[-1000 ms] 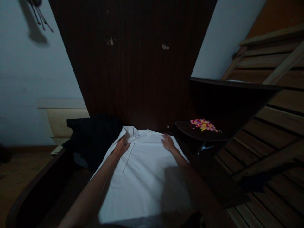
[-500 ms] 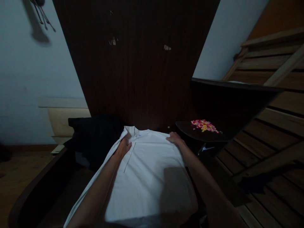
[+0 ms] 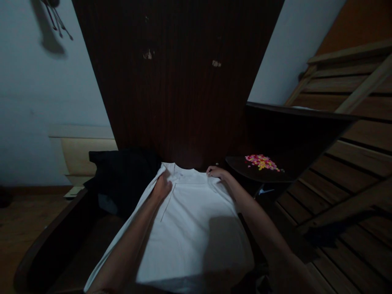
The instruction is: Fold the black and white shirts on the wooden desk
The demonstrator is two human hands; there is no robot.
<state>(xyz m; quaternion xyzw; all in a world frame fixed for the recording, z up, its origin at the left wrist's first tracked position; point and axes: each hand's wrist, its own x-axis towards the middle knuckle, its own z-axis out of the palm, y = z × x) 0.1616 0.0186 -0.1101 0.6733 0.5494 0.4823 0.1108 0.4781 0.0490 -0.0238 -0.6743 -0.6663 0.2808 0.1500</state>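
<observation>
So the main thing here is a white long cloth garment (image 3: 183,228), looks like a shirt, lying lengthwise away from the person, with its long axis running pretty much 6 to 12 o'clock and the neckline end at 12. Both hands are up at that far end, one near each top corner. The left hand (image 3: 162,188) is at the near-left of the neckline, thumb side up on the fabric, with a flap of cloth coming over the fingers; they're partly hidden, so I can't tell if it's actually gripping or just lying in there. The right hand (image 3: 217,172) has its fingers curled in on the opposite top corner, and I'd call that a pinch on the edge. From the left hand, the right one is at roughly 2 to 3 o'clock, and the bulk of the garment is around 5. From the right hand, that bulk is more like 7. The thin dark line down the front is way closer to the left hand. As for the surroundings, a crumpled black cloth (image 3: 125,179) is at about 9 to 10 from the left hand, and a pile of small pink and yellow pieces (image 3: 262,162) is near 3 from the right, on a dark rounded shelf (image 3: 245,173).
</observation>
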